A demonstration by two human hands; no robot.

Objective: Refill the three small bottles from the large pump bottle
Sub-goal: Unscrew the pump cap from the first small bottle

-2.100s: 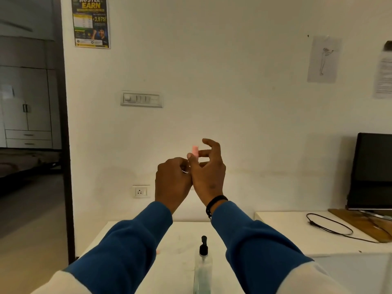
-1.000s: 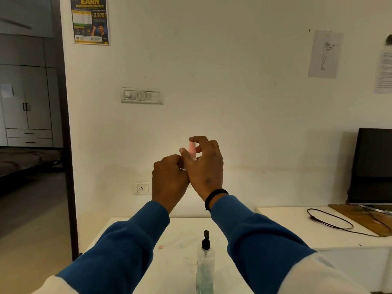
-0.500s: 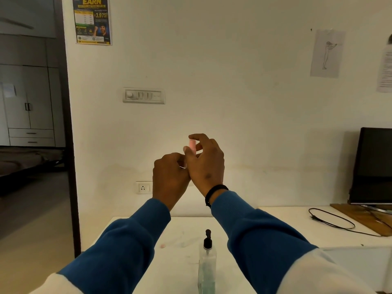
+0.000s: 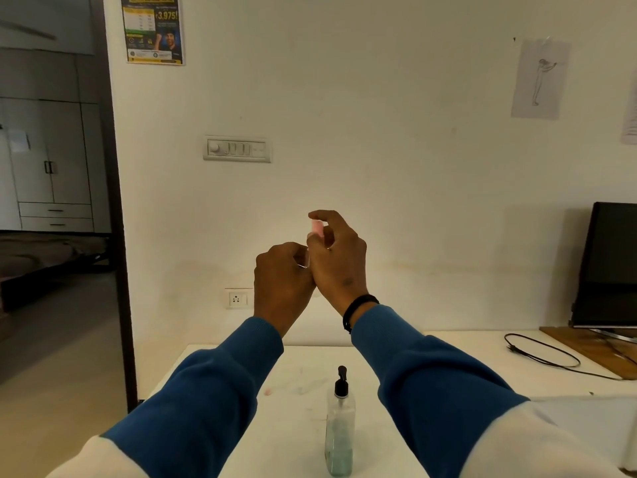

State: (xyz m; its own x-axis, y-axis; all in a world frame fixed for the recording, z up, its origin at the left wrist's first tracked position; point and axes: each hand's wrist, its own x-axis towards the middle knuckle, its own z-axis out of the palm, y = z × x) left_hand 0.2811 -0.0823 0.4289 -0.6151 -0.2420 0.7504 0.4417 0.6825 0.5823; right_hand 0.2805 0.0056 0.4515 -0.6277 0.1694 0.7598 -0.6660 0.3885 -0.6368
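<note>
Left hand [image 4: 281,282]: raised before the wall, fingers curled round a small clear bottle [image 4: 304,260], mostly hidden.
Right hand [image 4: 336,258]: touching the left, fingers pinching a pink cap [image 4: 316,229] at the bottle's top.
Large pump bottle [image 4: 340,427]: upright on the white worktop [image 4: 293,426], below and between the forearms.

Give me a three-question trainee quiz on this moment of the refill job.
1. True or false: the pump bottle stands upright on the table.
2. Which hand pinches the pink cap? A left hand B right hand
3. Fill in: the cap is held ___ the table, not on it.

Key: 1 true. 2 B. 3 above.
</note>
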